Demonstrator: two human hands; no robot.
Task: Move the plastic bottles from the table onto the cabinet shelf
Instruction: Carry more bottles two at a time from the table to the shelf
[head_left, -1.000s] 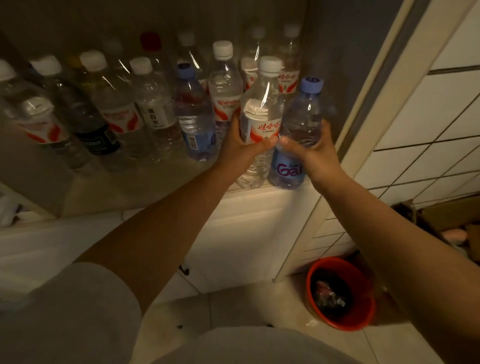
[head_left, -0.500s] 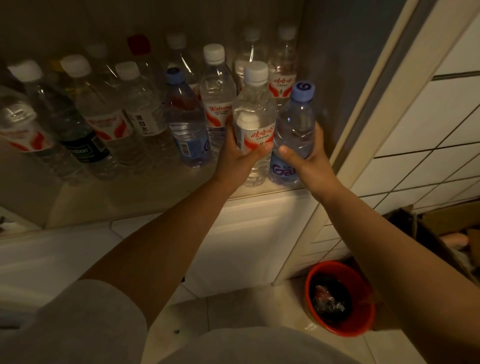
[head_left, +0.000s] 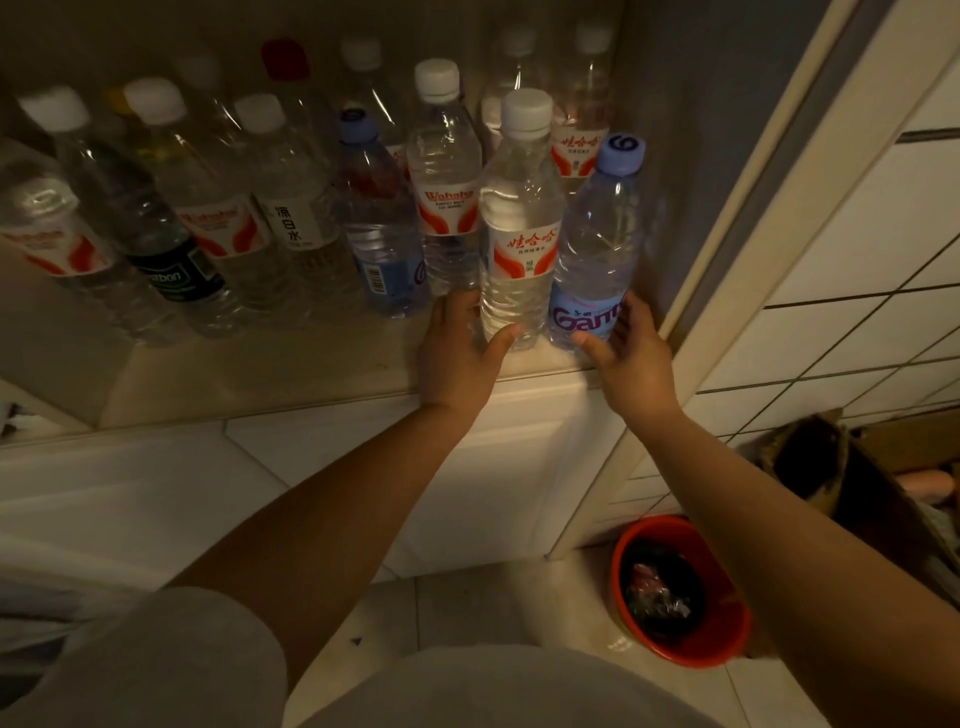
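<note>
Two bottles stand at the shelf's near right edge, our hands around them.

The cabinet shelf carries rows of plastic bottles reaching to the far left. Our left hand curls loosely around the base of the white-capped bottle, thumb touching its near side. Our right hand cups the blue-capped bottle just beside it the same way. A red bucket sits on the floor below.
</note>
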